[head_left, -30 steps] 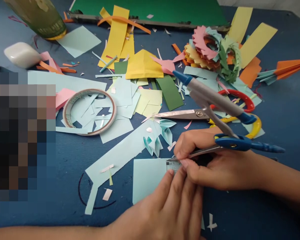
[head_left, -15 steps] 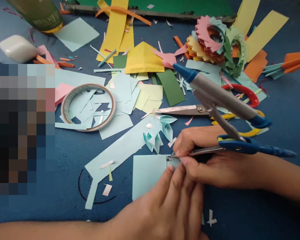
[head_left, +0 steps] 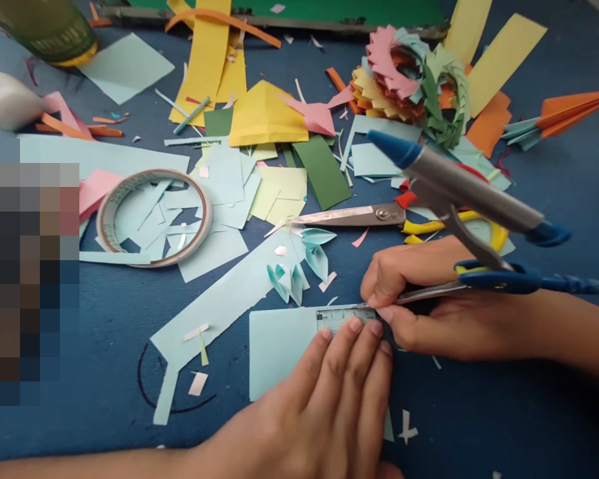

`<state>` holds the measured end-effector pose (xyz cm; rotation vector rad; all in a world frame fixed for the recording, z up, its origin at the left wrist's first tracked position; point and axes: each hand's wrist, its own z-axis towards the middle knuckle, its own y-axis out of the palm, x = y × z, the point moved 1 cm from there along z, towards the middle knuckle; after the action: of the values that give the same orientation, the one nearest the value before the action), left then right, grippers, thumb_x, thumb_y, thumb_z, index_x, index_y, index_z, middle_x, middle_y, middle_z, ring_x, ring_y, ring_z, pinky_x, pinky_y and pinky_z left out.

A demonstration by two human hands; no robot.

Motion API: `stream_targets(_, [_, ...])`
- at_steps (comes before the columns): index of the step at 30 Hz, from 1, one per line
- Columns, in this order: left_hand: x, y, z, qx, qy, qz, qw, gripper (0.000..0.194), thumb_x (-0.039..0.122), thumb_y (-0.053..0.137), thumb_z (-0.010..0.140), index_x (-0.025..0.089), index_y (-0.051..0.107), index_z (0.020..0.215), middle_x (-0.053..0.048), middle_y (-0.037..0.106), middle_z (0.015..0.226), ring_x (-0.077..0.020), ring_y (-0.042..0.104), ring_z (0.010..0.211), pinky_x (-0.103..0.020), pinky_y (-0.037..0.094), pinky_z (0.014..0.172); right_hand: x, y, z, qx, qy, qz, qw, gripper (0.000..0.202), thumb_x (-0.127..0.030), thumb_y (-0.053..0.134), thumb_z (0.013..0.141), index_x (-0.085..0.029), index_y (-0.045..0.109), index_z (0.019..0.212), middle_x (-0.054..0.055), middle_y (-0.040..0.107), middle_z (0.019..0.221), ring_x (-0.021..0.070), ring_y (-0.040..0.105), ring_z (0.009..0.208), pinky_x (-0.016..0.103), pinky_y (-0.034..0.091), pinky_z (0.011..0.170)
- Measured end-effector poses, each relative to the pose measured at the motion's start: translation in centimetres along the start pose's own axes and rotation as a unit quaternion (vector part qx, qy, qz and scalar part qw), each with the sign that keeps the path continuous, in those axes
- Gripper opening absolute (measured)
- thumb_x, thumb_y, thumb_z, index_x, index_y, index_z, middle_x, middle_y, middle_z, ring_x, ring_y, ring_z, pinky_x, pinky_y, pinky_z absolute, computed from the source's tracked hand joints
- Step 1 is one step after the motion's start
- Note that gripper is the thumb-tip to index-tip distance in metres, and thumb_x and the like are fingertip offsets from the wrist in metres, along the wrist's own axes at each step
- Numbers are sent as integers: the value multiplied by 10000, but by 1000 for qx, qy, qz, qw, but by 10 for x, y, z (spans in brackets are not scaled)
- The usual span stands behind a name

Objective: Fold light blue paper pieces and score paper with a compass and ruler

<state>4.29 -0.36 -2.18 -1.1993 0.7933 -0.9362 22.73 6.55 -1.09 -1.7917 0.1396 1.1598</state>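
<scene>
My left hand (head_left: 339, 392) lies flat with its fingers stretched out, pressing a small clear ruler (head_left: 347, 315) onto a light blue sheet of paper (head_left: 279, 352). The ruler lies near the sheet's top edge, partly covered by my fingers. In my right hand (head_left: 414, 299) a drawing compass (head_left: 484, 276) is pinched low on its thin metal leg. Its point rests at the ruler's upper edge, while the grey and blue pen (head_left: 469, 189) clamped in it sticks up over the hand. Small folded blue paper pieces (head_left: 287, 279) lie just beyond the sheet.
Scissors (head_left: 349, 216) lie open behind my hands. A tape roll (head_left: 207, 213) sits on blue scraps to the left. Farther back are a yellow folded paper (head_left: 267, 120), paper rings (head_left: 394, 63), a white bottle (head_left: 10, 100) and a green board (head_left: 339, 13). A pixelated patch hides the left edge.
My right hand has slid the compass point rightward along the ruler's edge, uncovering more of the ruler. My left hand stays pressed on it. The whole view has shifted slightly.
</scene>
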Motion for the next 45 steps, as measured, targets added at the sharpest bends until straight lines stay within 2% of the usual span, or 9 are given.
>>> stream_targets(13, [-2,1,3,-25,3,-6,1000,563,493,346,889,80,511,1234,-110,535,1277,-228,475,1188,-305,356,962,9,-2,-7,-1,-12,10,1000,133,-123,505,655,-212,411,625,-19,519,620,110,458,552,231,342,509])
stream_targets(45, [-1,1,3,-20,-14,-20,1000,511,451,339,907,86,520,1214,-94,551,1262,-211,476,1184,-303,340,978,11,1,-7,25,-47,0,999,138,-94,466,662,-207,388,647,-26,499,618,99,443,557,217,335,526])
